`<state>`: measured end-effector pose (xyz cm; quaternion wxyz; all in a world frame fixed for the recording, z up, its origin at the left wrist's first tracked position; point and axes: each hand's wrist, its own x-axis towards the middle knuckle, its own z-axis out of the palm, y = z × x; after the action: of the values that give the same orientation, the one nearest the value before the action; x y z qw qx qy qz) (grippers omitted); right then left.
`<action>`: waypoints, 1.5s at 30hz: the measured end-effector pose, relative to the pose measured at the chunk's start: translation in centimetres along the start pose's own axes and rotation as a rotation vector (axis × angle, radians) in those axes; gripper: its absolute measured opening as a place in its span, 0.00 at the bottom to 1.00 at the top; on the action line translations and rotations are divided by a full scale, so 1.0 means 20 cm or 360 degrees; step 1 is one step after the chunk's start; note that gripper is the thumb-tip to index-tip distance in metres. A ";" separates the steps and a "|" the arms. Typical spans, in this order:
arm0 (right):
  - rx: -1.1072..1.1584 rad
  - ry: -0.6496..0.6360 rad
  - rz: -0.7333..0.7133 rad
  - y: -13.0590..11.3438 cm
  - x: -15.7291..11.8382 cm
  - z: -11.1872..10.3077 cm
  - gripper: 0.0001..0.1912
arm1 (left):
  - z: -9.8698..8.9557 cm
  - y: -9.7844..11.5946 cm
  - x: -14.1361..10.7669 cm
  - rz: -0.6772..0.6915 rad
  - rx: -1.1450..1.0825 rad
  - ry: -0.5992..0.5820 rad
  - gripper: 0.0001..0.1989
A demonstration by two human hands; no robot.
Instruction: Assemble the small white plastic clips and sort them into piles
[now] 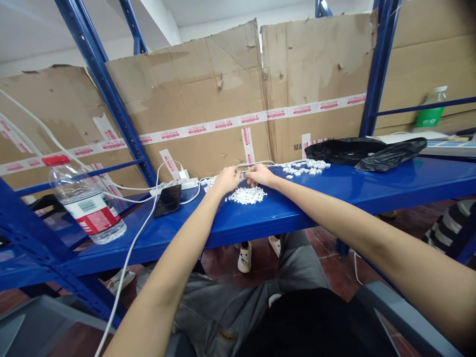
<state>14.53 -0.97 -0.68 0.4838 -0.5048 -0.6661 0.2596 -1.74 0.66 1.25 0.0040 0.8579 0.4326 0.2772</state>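
Our arms reach forward and inward over a blue steel shelf (267, 223), and our left hand (226, 181) and right hand (259, 174) come together just behind a heap of small white plastic pieces (247, 196). Both hands are curled downward with their backs up, and their fingertips nearly meet. The grip itself is hidden (the fingers cover whatever lies beneath them), so we cannot tell whether either hand is closed on a piece.

The heap sits directly in front of and just below our hands. A few stray pieces (207, 182) lie just beyond our left hand, and a looser cluster of white pieces (305, 167) lies to the right of our right hand. A white cable (256, 163) runs along the back of the shelf behind our fingers.

Farther left of our grip are a white power strip (173, 186) and a black smartphone (167, 201), with a clear water bottle (85, 201) beyond them. Well to the right of our grip lies a crumpled black plastic bag (366, 153). Sheets of brown cardboard (186, 99) banded with red-and-white tape stand behind the shelf. Below our arms we see our grey trousers (223, 317) and, past the shelf's front edge, a pair of white clogs (244, 258).
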 end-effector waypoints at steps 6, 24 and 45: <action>0.0099 -0.0004 0.0077 0.00 0.01 0.00 0.14 | 0.00 0.03 -0.01 0.0020 0.0348 0.0147 0.14; 0.0338 0.0009 0.0279 -0.04 -0.02 0.00 0.11 | 0.00 0.04 -0.01 -0.0011 0.0310 0.0191 0.12; 0.0397 0.0012 0.0298 -0.07 -0.03 0.00 0.12 | 0.00 0.05 -0.03 0.0058 0.0479 0.0140 0.14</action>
<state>14.00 -2.08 0.17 0.5189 -0.5019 -0.5767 0.3824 -1.24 -0.43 1.33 -0.1484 0.8436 0.4534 0.2466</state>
